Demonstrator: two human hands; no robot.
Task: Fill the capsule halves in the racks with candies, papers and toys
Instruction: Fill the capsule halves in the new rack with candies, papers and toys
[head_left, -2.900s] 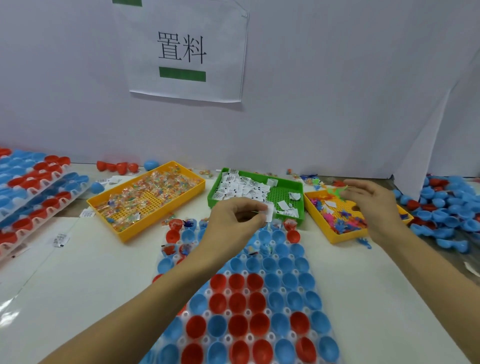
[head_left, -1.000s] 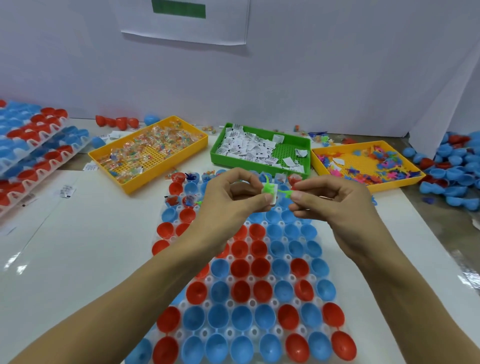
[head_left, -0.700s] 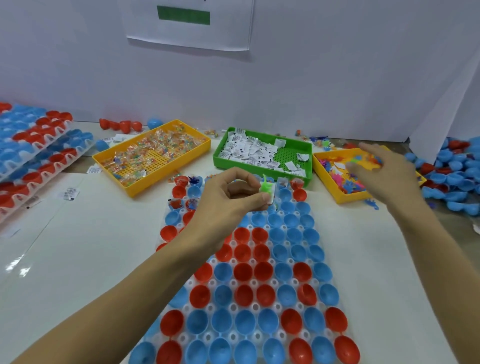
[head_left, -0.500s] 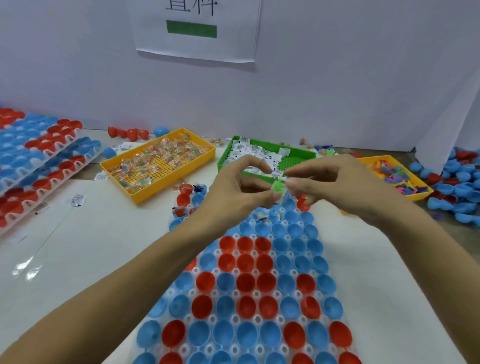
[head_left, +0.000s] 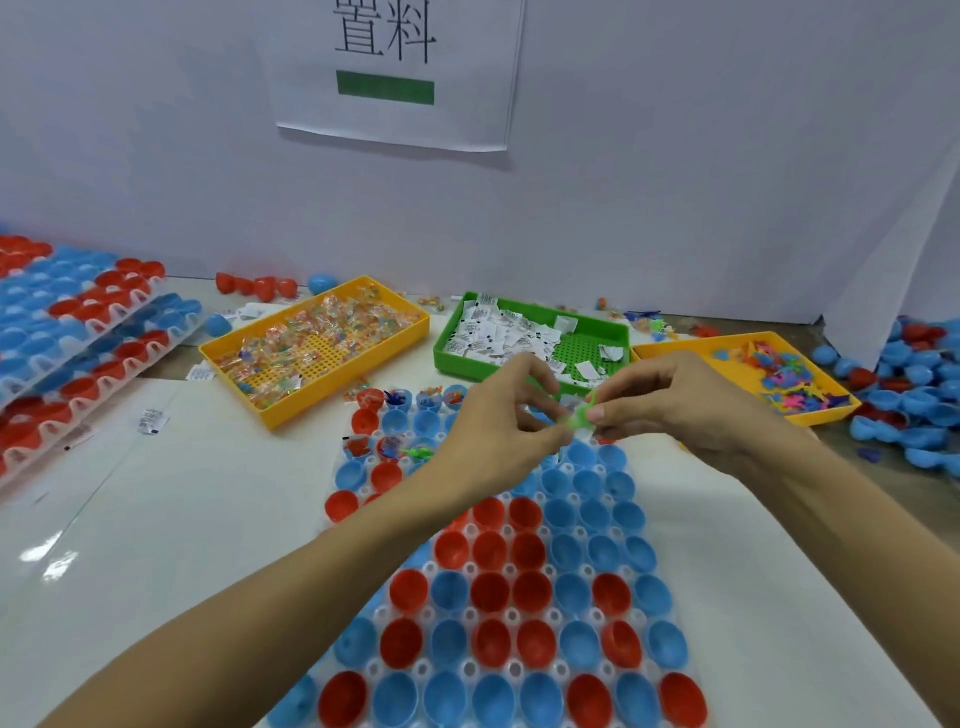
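Leftmost, stacked clear plastic racks of red and blue capsule halves (head_left: 78, 332) sit at the edge of the white table (head_left: 171, 530). Next along, a long yellow perforated tray of clear-wrapped candies (head_left: 317, 343) lies at a slant, and beside it a green plastic tray of small white printed papers (head_left: 524, 335). Before these two trays stretches the central clear rack of red and blue capsule halves (head_left: 514, 592) — its far cups already hold bits of candy, paper and toy, the nearer cups are bare.

Above that rack's far end the two hands meet. The left hand (head_left: 498, 431) has its fingers curled, thumb and forefinger pinching a small bright green plastic toy (head_left: 581, 418); whether a paper is tucked in the same grip cannot be told. The right hand (head_left: 680, 405) pinches the same toy from the other side, its thumb tip touching it.

Further right, a yellow tray of mixed coloured plastic toys (head_left: 779, 374) sits partly behind the right hand, and a loose heap of blue and red capsule halves (head_left: 914, 384) lies at the far right edge.
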